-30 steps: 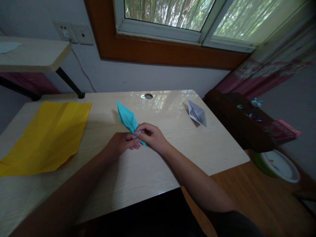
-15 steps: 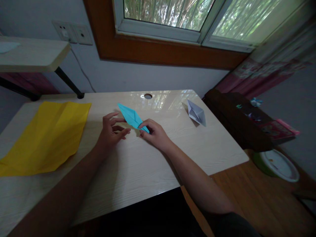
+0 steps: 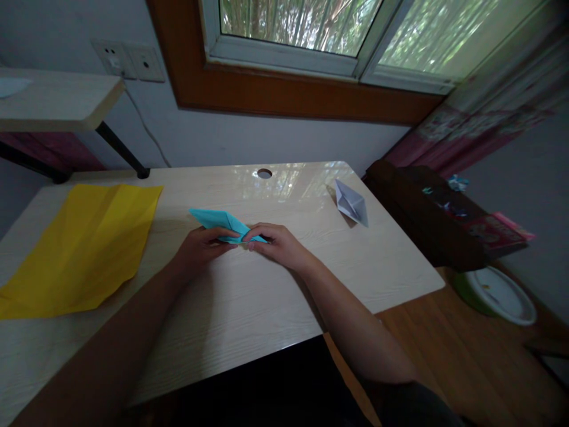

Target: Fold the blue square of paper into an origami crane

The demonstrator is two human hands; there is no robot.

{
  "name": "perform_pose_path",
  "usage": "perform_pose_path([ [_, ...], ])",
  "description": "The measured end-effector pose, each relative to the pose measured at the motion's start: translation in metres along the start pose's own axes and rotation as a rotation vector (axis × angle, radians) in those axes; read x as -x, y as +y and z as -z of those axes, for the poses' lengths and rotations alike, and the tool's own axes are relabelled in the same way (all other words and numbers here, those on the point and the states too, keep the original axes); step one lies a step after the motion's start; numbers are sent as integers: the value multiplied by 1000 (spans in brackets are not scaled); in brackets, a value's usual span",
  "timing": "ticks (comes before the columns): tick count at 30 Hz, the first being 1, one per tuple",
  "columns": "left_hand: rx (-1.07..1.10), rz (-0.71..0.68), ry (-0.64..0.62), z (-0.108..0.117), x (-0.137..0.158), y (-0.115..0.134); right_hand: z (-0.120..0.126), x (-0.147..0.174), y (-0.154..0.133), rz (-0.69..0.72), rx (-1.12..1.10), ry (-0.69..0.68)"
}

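Observation:
A folded sheet of blue paper (image 3: 217, 219), long and pointed, is held between both hands just above the middle of the desk. My left hand (image 3: 202, 244) pinches its lower edge, fingers on top and thumb beneath. From the other side, my right hand (image 3: 278, 243) grips the right end between thumb and fingers, its fingertips almost meeting those of the left. The fingers cover part of the lower folds. Over to the right on the desk rests a folded white paper boat (image 3: 351, 203).
A large yellow sheet (image 3: 89, 249) lies on the left of the pale desk (image 3: 267, 296). Behind it stands a raised shelf (image 3: 57, 98) on black legs. A cable hole (image 3: 265, 174) is near the back edge. A green-and-white tub (image 3: 498, 295) sits on the floor at right.
My left hand has closed onto the blue paper, where before its fingers were apart beside it. The paper's left tip has swung down and leftward. My right hand keeps its grip.

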State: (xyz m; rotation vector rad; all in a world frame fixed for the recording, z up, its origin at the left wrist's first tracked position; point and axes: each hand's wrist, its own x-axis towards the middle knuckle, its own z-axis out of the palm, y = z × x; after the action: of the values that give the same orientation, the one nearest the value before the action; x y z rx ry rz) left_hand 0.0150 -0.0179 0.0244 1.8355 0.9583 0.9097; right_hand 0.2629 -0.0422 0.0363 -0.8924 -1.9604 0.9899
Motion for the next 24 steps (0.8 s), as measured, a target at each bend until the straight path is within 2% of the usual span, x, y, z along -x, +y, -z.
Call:
perform_pose_path([
  [4, 17, 37, 81, -3, 1, 4, -4, -1, 0, -34, -19, 47],
  [10, 77, 204, 182, -7, 1, 16, -11, 0, 8, -171, -122, 212],
  [15, 248, 281, 247, -11, 0, 21, -14, -1, 17, -220, -219, 279],
  [24, 395, 250, 307, -13, -3, 12, -13, -2, 17, -247, -285, 295],
])
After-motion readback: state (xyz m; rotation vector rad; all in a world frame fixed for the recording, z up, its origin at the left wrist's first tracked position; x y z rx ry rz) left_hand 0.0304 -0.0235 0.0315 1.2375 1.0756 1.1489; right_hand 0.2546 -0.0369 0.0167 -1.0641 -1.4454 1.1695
